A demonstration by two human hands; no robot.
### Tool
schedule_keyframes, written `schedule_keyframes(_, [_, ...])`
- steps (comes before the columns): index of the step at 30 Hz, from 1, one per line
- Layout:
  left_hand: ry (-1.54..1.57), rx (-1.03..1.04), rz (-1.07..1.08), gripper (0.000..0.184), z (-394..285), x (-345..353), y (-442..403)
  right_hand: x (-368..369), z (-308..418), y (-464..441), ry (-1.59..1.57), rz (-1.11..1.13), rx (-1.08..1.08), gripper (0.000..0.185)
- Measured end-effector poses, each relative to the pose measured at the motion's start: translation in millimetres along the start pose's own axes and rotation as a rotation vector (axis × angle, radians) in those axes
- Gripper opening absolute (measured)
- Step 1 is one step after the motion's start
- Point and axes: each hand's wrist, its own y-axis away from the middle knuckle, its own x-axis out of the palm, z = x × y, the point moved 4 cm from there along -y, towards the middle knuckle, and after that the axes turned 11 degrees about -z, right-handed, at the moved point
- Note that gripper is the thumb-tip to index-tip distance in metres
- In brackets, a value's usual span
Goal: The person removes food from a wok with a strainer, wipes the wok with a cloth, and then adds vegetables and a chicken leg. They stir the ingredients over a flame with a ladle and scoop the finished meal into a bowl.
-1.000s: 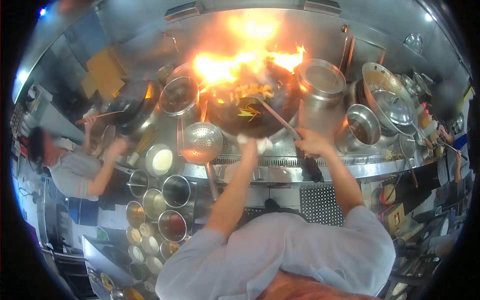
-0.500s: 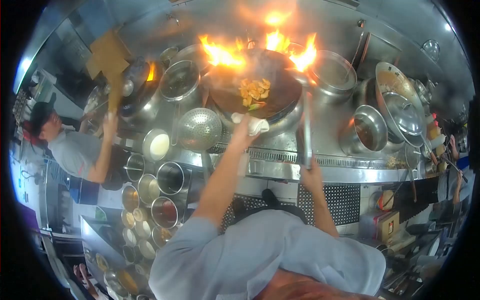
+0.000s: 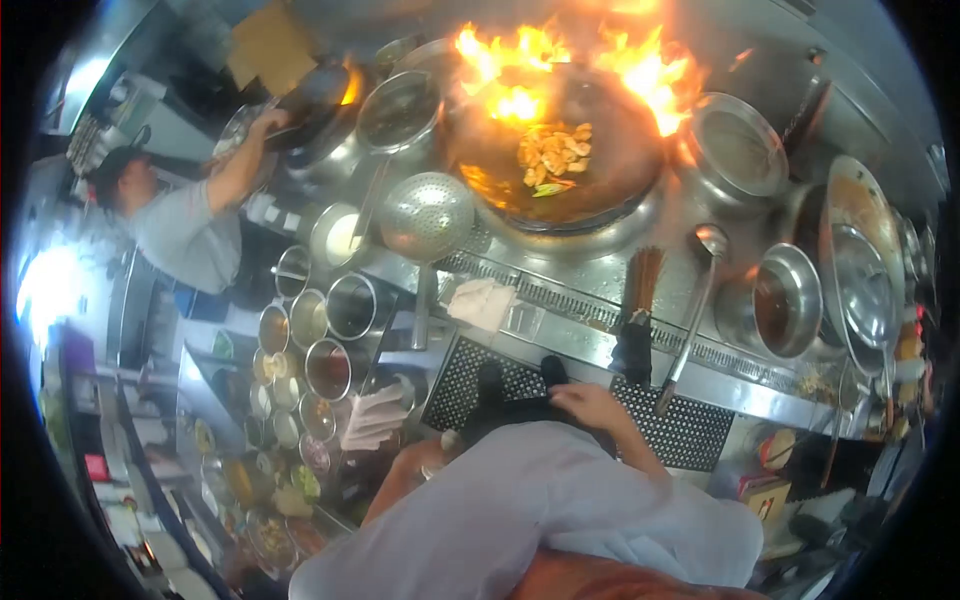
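Note:
My right hand (image 3: 590,405) is in front of my waist, fingers loosely apart, and I see nothing in it. My left hand (image 3: 428,456) is low at my left side by the containers; its fingers are partly hidden, with something whitish beside them. Ahead, the dark wok (image 3: 610,190) sits on the burner with browned food pieces (image 3: 552,152) and a bit of green (image 3: 553,188) inside. Flames (image 3: 650,75) rise around its far rim. A ladle (image 3: 697,310) leans across the counter's front edge, untouched. A folded white cloth (image 3: 481,302) lies on that edge.
A perforated skimmer (image 3: 427,215), a bamboo brush (image 3: 643,282) and pots (image 3: 785,300) stand along the range. Several metal containers (image 3: 352,305) are at left, with another pale cloth (image 3: 376,415) near them. A co-worker (image 3: 185,220) works at the left wok. Rubber mats (image 3: 675,420) cover the floor.
Both hands have drawn back from the wok to my body. My right hand has let go of the ladle, and my left hand has left the white cloth. The flames have grown.

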Motion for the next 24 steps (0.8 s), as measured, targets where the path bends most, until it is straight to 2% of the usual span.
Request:
schedule_keyframes(2, [0.004,-0.048,-0.066,0.046,-2,5,8,53,-46,-38,0.403,0.119,-0.048,0.043])
schedule_keyframes(4, [0.115,-0.149,-0.193,0.047,22,24,40,77,-134,-78,0.647,-0.086,0.001,0.052])
schedule_keyframes(6, [0.254,-0.271,-0.307,0.049,56,61,79,74,-161,-90,0.668,0.096,0.334,0.063])
schedule_keyframes(7, [0.367,-0.251,-0.335,0.050,92,81,76,88,-261,-105,0.723,0.189,0.264,0.063])
schedule_keyframes(8, [0.462,-0.212,-0.361,0.050,126,99,69,109,-332,-133,0.999,0.086,0.162,0.066])
schedule_keyframes(10, [0.555,-0.325,-0.516,0.047,149,120,78,107,-305,-148,1.168,0.140,0.092,0.061])
schedule_keyframes(11, [0.587,-0.372,-0.568,0.044,188,144,64,100,-291,-153,1.294,0.125,0.089,0.056])
schedule_keyframes(12, [0.640,-0.367,-0.580,0.044,197,159,65,102,-290,-168,1.333,0.135,0.051,0.056])
schedule_keyframes(14, [0.885,-0.196,-0.686,0.040,210,171,66,121,-302,-196,1.213,0.555,0.128,0.045])
schedule_keyframes(15, [0.916,-0.194,-0.697,0.040,217,176,71,118,-255,-183,1.240,0.563,0.109,0.045])
schedule_keyframes(16, [0.973,-0.281,-0.639,0.046,230,186,74,173,-146,-163,1.081,0.659,0.102,0.036])
schedule_keyframes(17, [1.027,-0.361,-0.573,0.052,239,192,76,215,-151,-177,1.027,0.810,-0.381,0.032])
schedule_keyframes(18, [1.081,-0.439,-0.507,0.058,249,197,78,250,-63,-150,1.051,0.797,-0.544,0.032])
schedule_keyframes(19, [1.108,-0.431,-0.504,0.058,253,198,84,283,-4,-134,0.898,0.625,-0.645,0.031])
schedule_keyframes(21, [1.248,-0.554,-0.610,0.059,272,197,104,340,103,-100,0.559,0.586,-0.579,0.022])
schedule_keyframes(22, [1.264,-0.553,-0.602,0.059,286,204,99,368,137,-93,0.416,0.597,-0.669,0.021])
schedule_keyframes(24, [1.176,-0.598,-0.842,0.042,329,215,88,415,204,-74,0.418,0.580,-0.873,0.022])
